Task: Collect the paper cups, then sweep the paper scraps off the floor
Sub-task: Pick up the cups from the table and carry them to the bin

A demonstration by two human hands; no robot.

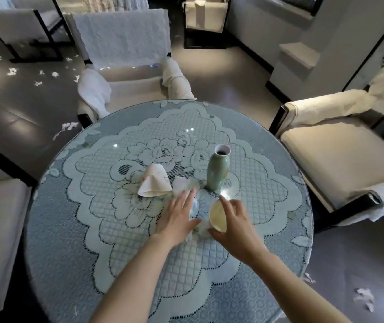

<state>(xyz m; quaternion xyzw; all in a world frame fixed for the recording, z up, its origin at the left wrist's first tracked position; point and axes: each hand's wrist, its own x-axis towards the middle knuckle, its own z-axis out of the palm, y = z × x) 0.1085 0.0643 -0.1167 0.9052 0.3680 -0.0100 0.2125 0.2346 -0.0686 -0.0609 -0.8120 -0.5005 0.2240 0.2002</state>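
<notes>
Head view looks steeply down, close above the round table (69, 252).

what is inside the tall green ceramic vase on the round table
Nothing sticks out of the green ceramic vase; its white-rimmed mouth shows only a dark opening. Whatever may lie lower down is hidden by its narrow neck and walls.

Round lace-topped table (69, 229) w/ cream armchairs (326, 155)
</notes>
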